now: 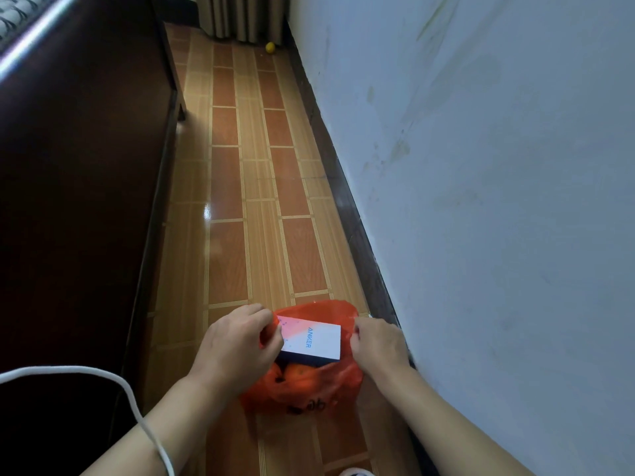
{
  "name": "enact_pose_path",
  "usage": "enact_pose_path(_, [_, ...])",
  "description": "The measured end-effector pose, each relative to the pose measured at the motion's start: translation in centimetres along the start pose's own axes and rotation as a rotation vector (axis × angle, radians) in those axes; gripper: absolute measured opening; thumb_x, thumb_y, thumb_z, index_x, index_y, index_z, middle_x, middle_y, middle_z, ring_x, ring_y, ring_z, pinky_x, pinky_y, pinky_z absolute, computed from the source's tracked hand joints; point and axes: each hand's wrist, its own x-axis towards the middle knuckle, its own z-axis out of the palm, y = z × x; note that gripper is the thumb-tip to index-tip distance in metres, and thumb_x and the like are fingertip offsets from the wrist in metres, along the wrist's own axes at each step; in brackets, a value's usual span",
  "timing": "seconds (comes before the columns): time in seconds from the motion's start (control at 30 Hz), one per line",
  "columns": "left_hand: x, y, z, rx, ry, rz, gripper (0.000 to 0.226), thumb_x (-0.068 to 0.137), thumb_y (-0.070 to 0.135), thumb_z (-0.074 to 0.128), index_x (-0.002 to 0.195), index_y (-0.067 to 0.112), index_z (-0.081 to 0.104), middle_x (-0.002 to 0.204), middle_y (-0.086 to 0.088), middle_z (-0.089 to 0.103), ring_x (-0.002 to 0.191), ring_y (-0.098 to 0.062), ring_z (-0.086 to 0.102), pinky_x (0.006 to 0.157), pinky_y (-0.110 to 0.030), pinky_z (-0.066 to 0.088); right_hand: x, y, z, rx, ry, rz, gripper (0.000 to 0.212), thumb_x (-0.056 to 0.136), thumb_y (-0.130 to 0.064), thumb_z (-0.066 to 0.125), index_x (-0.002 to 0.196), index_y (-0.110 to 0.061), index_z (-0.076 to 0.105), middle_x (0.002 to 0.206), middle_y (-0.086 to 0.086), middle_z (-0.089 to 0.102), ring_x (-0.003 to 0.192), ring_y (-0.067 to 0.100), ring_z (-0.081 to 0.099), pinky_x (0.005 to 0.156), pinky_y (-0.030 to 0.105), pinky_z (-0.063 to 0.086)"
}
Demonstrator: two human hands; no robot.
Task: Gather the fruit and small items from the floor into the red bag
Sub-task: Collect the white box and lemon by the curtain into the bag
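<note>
head | red bag (311, 389) sits on the tiled floor (240, 201) near the wall (498, 166), oranges (302, 372) inside | left hand (237, 341) pinches the bag's left rim beside a white box (311, 340) lying across the opening | right hand (378, 341) pinches the right rim | one yellow fruit (270, 47) lies far off by the curtain (240, 15) | white cable (103, 376) crosses the left forearm

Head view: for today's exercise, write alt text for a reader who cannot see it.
Two hands hold a red bag open on a tiled floor; the left hand grips a white box at its mouth, the right hand pinches the rim. Oranges lie inside; a yellow fruit sits far off by the curtain.
</note>
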Motion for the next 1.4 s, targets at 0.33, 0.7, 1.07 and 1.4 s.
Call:
enact_pose_path(0.33, [3.1, 2.3, -3.5, -0.127, 0.201, 0.002, 0.033, 0.097, 0.031, 0.064, 0.069, 0.021, 0.049, 0.067, 0.008, 0.048, 0.059, -0.014, 0.049, 0.051, -0.035, 0.046, -0.2, -1.7, -7.4, 0.447, 0.427, -0.010, 0.006, 0.096, -0.024, 0.061, 0.090, -0.025, 0.063, 0.064, -0.006, 0.065, 0.062, 0.024, 0.062, 0.064, 0.038, 0.051])
enact_pose_path(0.7, [5.9, 4.9, -8.4, -0.243, 0.433, 0.078, 0.028, 0.100, 0.026, 0.063, 0.076, 0.013, 0.063, 0.073, 0.007, 0.058, 0.065, -0.015, 0.059, 0.057, -0.038, 0.050, -3.1, -4.7, -15.8, 0.887, 0.601, -0.212, 0.013, 0.101, -0.013, 0.064, 0.089, -0.018, 0.066, 0.076, -0.006, 0.067, 0.073, 0.017, 0.063, 0.066, 0.023, 0.049])
enact_pose_path(1.07, [4.4, 3.7, -6.2, -0.163, 0.165, -0.093, 0.043, 0.093, 0.035, 0.071, 0.061, 0.021, 0.046, 0.054, 0.006, 0.046, 0.052, -0.015, 0.049, 0.047, -0.027, 0.036, -0.8, -2.9, -12.3, 0.606, 0.385, 0.014, 0.028, 0.090, -0.036, 0.073, 0.070, -0.021, 0.060, 0.058, -0.007, 0.059, 0.060, 0.015, 0.057, 0.058, 0.035, 0.048])
enact_pose_path(1.4, [5.3, 4.5, -7.8, -0.139, 0.310, -0.075, 0.044, 0.098, 0.028, 0.068, 0.063, 0.025, 0.041, 0.055, 0.009, 0.041, 0.049, -0.011, 0.043, 0.048, -0.019, 0.025, -1.4, -3.1, -13.6, 0.730, 0.569, -0.107, 0.019, 0.102, -0.029, 0.064, 0.084, -0.022, 0.064, 0.068, -0.007, 0.063, 0.066, 0.015, 0.061, 0.063, 0.039, 0.051])
